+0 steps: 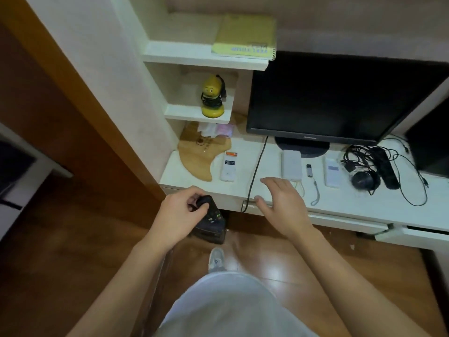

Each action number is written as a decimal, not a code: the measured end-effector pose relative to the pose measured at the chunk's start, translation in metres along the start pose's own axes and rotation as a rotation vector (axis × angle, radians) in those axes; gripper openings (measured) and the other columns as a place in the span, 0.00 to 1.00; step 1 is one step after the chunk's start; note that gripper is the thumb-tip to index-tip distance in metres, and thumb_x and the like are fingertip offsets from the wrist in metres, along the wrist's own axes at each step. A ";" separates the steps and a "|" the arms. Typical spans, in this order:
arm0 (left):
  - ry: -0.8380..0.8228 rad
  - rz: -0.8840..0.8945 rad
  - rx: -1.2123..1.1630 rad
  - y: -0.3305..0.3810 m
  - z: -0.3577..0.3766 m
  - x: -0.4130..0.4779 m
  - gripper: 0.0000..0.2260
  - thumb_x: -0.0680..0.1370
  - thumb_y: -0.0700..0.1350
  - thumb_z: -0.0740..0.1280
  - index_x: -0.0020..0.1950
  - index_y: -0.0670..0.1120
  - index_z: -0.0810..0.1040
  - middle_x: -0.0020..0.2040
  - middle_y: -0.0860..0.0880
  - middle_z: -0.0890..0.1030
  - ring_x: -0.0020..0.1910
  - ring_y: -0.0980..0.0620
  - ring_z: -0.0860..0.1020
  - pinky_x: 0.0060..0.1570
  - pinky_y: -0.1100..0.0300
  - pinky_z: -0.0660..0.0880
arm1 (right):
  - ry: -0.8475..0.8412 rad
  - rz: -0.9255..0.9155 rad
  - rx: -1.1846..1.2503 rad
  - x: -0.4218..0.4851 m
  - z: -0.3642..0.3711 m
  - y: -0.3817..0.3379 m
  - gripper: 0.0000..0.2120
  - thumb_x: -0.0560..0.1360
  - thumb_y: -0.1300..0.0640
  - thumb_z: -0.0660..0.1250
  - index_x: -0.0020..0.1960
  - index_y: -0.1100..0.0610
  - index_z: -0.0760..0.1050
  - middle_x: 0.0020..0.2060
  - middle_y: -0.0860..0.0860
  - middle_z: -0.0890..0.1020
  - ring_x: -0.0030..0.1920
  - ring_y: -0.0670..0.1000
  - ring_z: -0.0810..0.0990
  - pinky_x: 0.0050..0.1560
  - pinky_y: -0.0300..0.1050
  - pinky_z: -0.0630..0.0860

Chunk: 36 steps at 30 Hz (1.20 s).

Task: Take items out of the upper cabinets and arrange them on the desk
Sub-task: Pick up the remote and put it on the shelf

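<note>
The white desk (pixel 340 200) below the black flat monitor (pixel 340 98) lay ahead as my left hand (pixel 179 215) pinched the far end of a slim black plastic remote control (pixel 211 216), held just off the front edge, its long axis running from desk towards me, buttons up. Placing was in hand, I judged; next, a lift onto bare desktop near my right hand (pixel 281 200), spread and empty.

Soft indoor light seems to come from above. It is bright on the white table (pixel 245 154) and shelves (pixel 175 53), and dim along the left edge and under the table. The glossy wooden floor (pixel 274 271) shows pale patches of glare. The picture is slightly soft throughout, and the right hand (pixel 284 205) is a little blurred. Straight lines bow toward the edges. The monitor (pixel 328 98) screen is flat black.
</note>
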<state>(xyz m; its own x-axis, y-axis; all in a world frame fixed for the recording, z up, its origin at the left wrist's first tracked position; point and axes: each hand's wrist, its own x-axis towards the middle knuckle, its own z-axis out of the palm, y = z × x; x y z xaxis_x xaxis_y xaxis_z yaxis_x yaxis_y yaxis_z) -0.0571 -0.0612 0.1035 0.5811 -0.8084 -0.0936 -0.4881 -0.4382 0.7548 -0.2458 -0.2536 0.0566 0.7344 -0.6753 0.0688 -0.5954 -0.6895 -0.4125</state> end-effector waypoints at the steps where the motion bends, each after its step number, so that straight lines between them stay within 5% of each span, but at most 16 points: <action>1: 0.011 0.001 -0.005 -0.002 -0.002 0.008 0.07 0.77 0.45 0.73 0.52 0.55 0.81 0.46 0.60 0.82 0.47 0.66 0.79 0.43 0.78 0.72 | -0.007 0.009 -0.003 0.006 0.002 -0.001 0.23 0.80 0.46 0.64 0.72 0.54 0.72 0.69 0.50 0.77 0.69 0.53 0.72 0.68 0.51 0.72; 14: -0.193 0.045 -0.021 0.017 0.020 0.145 0.08 0.77 0.46 0.72 0.54 0.56 0.81 0.50 0.56 0.81 0.40 0.56 0.80 0.39 0.67 0.71 | 0.011 0.268 -0.050 0.005 0.012 0.028 0.23 0.78 0.47 0.65 0.70 0.55 0.73 0.66 0.51 0.78 0.67 0.54 0.74 0.66 0.50 0.73; 17: -0.245 0.097 -0.020 0.025 0.033 0.161 0.08 0.77 0.44 0.72 0.54 0.54 0.81 0.49 0.59 0.81 0.43 0.61 0.78 0.37 0.74 0.69 | 0.035 0.345 -0.044 -0.002 0.010 0.034 0.23 0.79 0.47 0.65 0.70 0.55 0.73 0.66 0.50 0.78 0.67 0.54 0.73 0.65 0.49 0.73; 24: -0.290 0.130 -0.016 0.033 0.054 0.183 0.08 0.77 0.42 0.72 0.53 0.54 0.80 0.49 0.58 0.81 0.50 0.62 0.77 0.48 0.66 0.74 | 0.015 0.391 -0.023 0.005 0.006 0.045 0.23 0.79 0.48 0.65 0.71 0.56 0.72 0.67 0.50 0.78 0.68 0.53 0.72 0.65 0.48 0.71; 31: -0.251 0.028 -0.126 0.040 0.087 0.210 0.06 0.76 0.43 0.74 0.51 0.51 0.81 0.45 0.57 0.82 0.43 0.61 0.79 0.37 0.74 0.70 | -0.045 0.367 -0.006 0.024 0.004 0.060 0.24 0.80 0.45 0.63 0.72 0.54 0.71 0.69 0.50 0.76 0.70 0.53 0.72 0.69 0.50 0.71; 34: -0.255 0.015 -0.173 0.039 0.111 0.232 0.07 0.75 0.41 0.74 0.52 0.49 0.83 0.46 0.54 0.84 0.46 0.61 0.80 0.43 0.74 0.74 | -0.062 0.360 0.010 0.031 0.001 0.072 0.24 0.79 0.46 0.64 0.71 0.55 0.71 0.66 0.51 0.78 0.68 0.54 0.73 0.66 0.51 0.73; 36: -0.260 -0.005 -0.187 0.035 0.129 0.247 0.09 0.75 0.41 0.74 0.55 0.47 0.84 0.49 0.52 0.84 0.50 0.58 0.81 0.50 0.65 0.78 | -0.068 0.365 0.014 0.034 -0.001 0.081 0.23 0.78 0.47 0.65 0.71 0.56 0.72 0.65 0.51 0.78 0.66 0.54 0.74 0.65 0.51 0.73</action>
<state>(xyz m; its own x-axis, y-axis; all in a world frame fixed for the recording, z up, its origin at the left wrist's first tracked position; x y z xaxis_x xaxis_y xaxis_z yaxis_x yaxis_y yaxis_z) -0.0148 -0.3276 0.0232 0.3857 -0.8904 -0.2418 -0.3433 -0.3817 0.8582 -0.2693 -0.3331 0.0269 0.4947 -0.8568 -0.1456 -0.8178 -0.4023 -0.4114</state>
